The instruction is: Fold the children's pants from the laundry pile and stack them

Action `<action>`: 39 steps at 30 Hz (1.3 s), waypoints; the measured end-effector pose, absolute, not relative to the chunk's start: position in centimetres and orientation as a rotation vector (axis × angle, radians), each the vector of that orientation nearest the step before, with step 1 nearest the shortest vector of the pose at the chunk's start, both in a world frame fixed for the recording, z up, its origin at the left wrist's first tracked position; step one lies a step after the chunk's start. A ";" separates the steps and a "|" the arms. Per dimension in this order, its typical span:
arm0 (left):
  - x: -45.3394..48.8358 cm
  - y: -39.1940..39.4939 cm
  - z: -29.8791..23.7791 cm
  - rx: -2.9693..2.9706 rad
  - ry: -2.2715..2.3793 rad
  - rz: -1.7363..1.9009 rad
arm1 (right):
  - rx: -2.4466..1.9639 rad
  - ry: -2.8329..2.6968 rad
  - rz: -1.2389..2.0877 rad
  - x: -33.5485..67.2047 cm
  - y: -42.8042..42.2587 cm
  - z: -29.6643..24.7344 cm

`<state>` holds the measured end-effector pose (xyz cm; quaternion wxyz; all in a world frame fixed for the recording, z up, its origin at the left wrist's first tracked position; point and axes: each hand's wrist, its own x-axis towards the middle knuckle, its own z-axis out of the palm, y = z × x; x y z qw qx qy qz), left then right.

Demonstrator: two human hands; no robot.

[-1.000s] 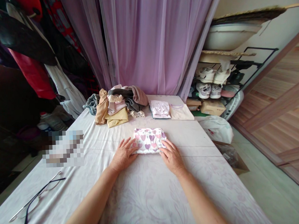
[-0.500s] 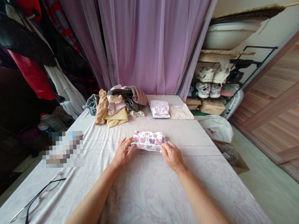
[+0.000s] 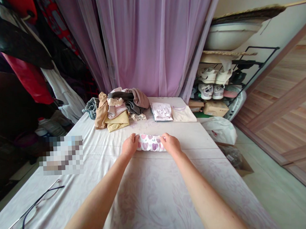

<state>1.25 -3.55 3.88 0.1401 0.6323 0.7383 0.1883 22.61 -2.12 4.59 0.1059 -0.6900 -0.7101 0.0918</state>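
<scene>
A folded piece of cloth (image 3: 151,143), white with pink and purple printed shapes, forms a narrow strip near the middle of the table. Its left end is in the closed fingers of my left hand (image 3: 130,144). At the other end, my right hand (image 3: 171,143) is closed on the cloth, thumb uppermost. What kind of garment it is does not show. Beyond it are a heap of loose clothes (image 3: 117,109) in tan, grey, yellow and pink, and a folded pale pink garment (image 3: 161,111) beside a flat cream cloth (image 3: 180,114).
Eyeglasses (image 3: 36,207) lie at the table's left side, near a blurred-out patch. A purple curtain (image 3: 142,44) hangs behind the table (image 3: 151,192). To the right stand a shoe rack with shoes (image 3: 209,83), a plastic bag (image 3: 221,129) and a box on the floor.
Both hands have closed more firmly around the cloth's ends. The strip now looks narrower and straighter, with its front edge tucked. The view has shifted slightly.
</scene>
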 end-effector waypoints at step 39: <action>-3.0 -4.7 4.0 1.718 1.872 0.713 | -1.563 -1.918 0.709 26.2 -4.4 4.5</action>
